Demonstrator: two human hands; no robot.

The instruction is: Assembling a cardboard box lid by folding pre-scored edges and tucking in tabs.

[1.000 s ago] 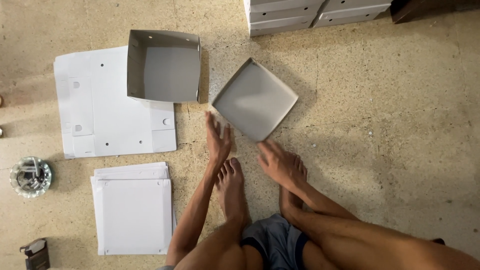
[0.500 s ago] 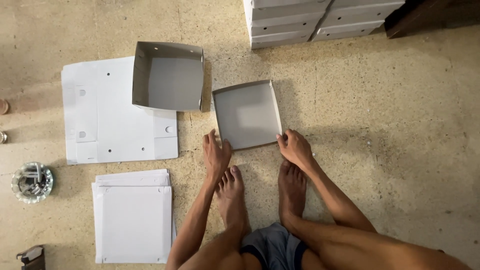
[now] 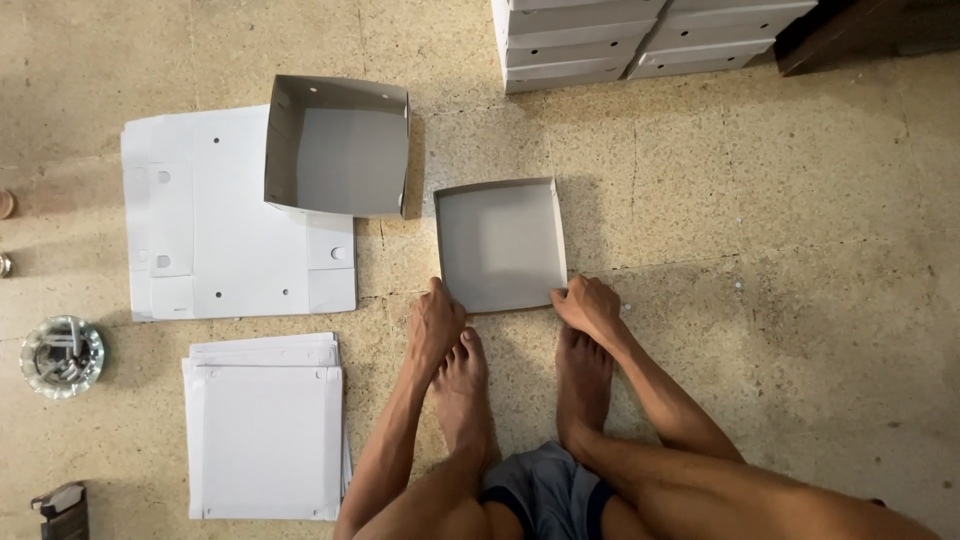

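Note:
A shallow grey cardboard box tray [image 3: 500,243] lies flat on the floor in front of my bare feet. My left hand [image 3: 434,325] grips its near left corner. My right hand [image 3: 588,306] holds its near right corner. A deeper grey folded box [image 3: 337,147] stands to the upper left, resting partly on a flat white cardboard sheet [image 3: 215,230]. Both my feet sit just behind my hands.
A stack of flat white cardboard blanks [image 3: 264,428] lies at lower left. A glass ashtray [image 3: 62,355] sits at the far left, a small dark object [image 3: 60,505] below it. Stacked white boxes [image 3: 640,38] stand at the top edge.
The shallow tray was tilted and rotated like a diamond; it has turned square and come down flat on the floor. Both hands followed it to its near corners.

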